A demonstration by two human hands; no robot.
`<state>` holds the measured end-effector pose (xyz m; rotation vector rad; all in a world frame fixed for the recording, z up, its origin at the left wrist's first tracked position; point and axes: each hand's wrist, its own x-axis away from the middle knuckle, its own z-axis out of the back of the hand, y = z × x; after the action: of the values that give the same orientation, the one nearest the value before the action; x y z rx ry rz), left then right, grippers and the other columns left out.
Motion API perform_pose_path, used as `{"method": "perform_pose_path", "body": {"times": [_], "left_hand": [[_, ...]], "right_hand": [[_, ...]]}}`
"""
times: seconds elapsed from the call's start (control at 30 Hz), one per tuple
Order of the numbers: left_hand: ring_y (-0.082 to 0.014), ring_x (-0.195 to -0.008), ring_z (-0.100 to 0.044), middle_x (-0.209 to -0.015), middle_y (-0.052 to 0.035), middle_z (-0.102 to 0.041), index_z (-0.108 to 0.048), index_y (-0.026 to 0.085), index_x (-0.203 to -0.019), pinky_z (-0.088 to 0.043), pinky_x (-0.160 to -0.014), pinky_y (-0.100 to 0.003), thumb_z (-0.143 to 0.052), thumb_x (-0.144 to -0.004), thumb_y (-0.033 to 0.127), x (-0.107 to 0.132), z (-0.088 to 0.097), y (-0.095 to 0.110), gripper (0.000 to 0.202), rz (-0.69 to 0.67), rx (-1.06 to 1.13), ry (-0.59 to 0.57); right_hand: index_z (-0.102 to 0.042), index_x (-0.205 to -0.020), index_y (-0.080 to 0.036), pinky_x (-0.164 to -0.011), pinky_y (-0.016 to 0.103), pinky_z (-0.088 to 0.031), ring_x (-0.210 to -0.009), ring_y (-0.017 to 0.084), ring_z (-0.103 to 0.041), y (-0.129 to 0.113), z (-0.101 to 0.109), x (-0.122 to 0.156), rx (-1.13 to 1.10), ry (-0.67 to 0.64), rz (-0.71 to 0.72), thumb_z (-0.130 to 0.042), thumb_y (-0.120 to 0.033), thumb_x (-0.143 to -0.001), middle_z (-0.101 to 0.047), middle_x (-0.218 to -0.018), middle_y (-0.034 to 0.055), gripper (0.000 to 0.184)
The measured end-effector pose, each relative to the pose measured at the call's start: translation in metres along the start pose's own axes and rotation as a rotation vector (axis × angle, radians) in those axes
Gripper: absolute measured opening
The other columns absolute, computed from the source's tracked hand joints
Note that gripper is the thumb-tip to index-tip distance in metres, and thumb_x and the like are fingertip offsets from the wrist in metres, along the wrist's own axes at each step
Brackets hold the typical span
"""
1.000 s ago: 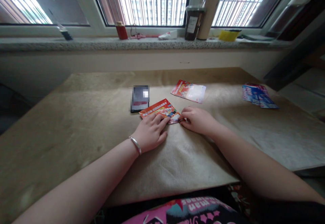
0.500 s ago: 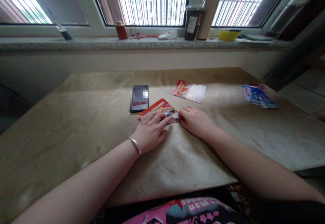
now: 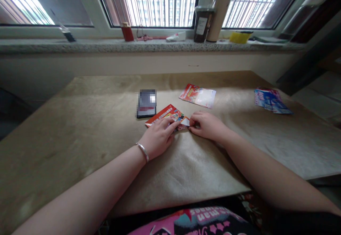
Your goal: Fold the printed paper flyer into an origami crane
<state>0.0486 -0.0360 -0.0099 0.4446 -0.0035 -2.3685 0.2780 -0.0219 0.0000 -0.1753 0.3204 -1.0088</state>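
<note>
A red printed leaflet (image 3: 163,115) with colourful pictures lies on the table in front of me, slanted, its right part narrowing to a tip with a white patch. My left hand (image 3: 159,135) rests over its near side, fingers stretched out flat and covering part of the print. At the right tip, my right hand (image 3: 206,125) has its fingers curled, with thumb and forefinger pinched at the paper's corner. A dark phone-like object (image 3: 146,102), partly pixelated, lies just beyond the leaflet's left end.
Beyond my right hand lies another red and white leaflet (image 3: 198,96). Several blue and pink leaflets (image 3: 271,100) overlap at the table's right. On the stone windowsill (image 3: 101,47) stand a dark container (image 3: 203,25), a cardboard tube (image 3: 220,11) and a red bottle (image 3: 127,32).
My right hand has shifted slightly right, its thumb now lower at the leaflet's tip. The left hand stays on the paper, with its thumb drawn in a little.
</note>
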Motion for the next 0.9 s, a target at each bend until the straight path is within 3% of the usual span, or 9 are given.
{"method": "perform_pose_path", "body": {"times": [0.2,0.37,0.57,0.73,0.9], "left_hand": [[-0.0247,-0.116,-0.049,-0.117,-0.0096,-0.057,-0.055,0.018,-0.120,-0.044,-0.100,-0.044,-0.048,-0.087,0.018,-0.002,0.004,-0.001,0.033,-0.128,-0.021,0.077],[-0.0222,-0.117,-0.049,-0.119,-0.0080,-0.057,-0.053,0.018,-0.121,-0.043,-0.102,-0.042,-0.047,-0.089,0.018,-0.003,0.004,0.000,0.033,-0.126,0.013,0.119],[-0.0221,-0.118,-0.048,-0.119,-0.0065,-0.059,-0.059,0.019,-0.115,-0.041,-0.103,-0.042,-0.044,-0.089,0.015,-0.005,0.005,0.000,0.031,-0.120,0.016,0.064],[-0.0243,-0.116,-0.051,-0.121,-0.0046,-0.058,-0.059,0.028,-0.118,-0.033,-0.106,-0.053,-0.048,-0.087,0.019,-0.003,0.005,-0.001,0.033,-0.057,-0.069,-0.004],[-0.0243,-0.114,-0.053,-0.118,-0.0072,-0.059,-0.056,0.023,-0.120,-0.044,-0.098,-0.044,-0.047,-0.088,0.020,-0.003,0.004,0.001,0.033,-0.042,-0.075,-0.034]], "right_hand": [[-0.064,-0.076,-0.020,-0.071,0.025,-0.039,-0.082,0.016,-0.055,0.001,0.002,0.001,-0.003,-0.021,0.038,-0.061,-0.026,-0.079,-0.062,-0.084,0.0037,0.008],[-0.067,-0.076,-0.020,-0.072,0.024,-0.040,-0.082,0.015,-0.056,0.002,0.009,0.004,-0.035,-0.079,0.101,-0.061,-0.022,-0.078,-0.063,-0.087,0.0035,0.006],[-0.066,-0.075,-0.019,-0.070,0.024,-0.041,-0.079,0.014,-0.056,-0.001,0.008,0.005,-0.019,-0.056,0.097,-0.060,-0.028,-0.081,-0.063,-0.085,0.0038,0.012],[-0.064,-0.074,-0.017,-0.071,0.024,-0.040,-0.079,0.014,-0.055,-0.001,0.002,0.002,-0.035,-0.036,0.105,-0.058,-0.025,-0.082,-0.061,-0.083,0.0044,0.013],[-0.064,-0.074,-0.018,-0.070,0.024,-0.039,-0.077,0.015,-0.055,0.000,0.000,0.000,-0.030,-0.020,0.115,-0.057,-0.023,-0.082,-0.062,-0.079,0.0040,0.012]]}}
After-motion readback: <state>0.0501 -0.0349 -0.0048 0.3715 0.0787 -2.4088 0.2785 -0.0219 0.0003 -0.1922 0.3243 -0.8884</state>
